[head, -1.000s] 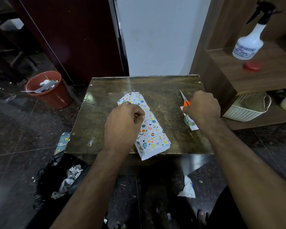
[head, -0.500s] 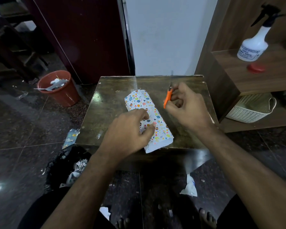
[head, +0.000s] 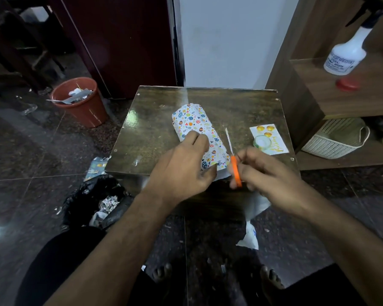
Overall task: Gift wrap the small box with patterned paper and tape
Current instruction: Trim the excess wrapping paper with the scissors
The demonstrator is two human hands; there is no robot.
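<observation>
Patterned paper (head: 197, 127) wraps the box on the table (head: 155, 133); its long axis runs from far-left to near-right, ending at the near edge. Left hand (head: 181, 171) rests on the near half with fingers almost straight. Right hand (head: 265, 173), just beside that end, grips orange scissors (head: 234, 166), blades pointing away.

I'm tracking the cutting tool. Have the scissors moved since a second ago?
Yes. The scissors left the card near the table's right edge and now sit beside the wrapped box.
</observation>
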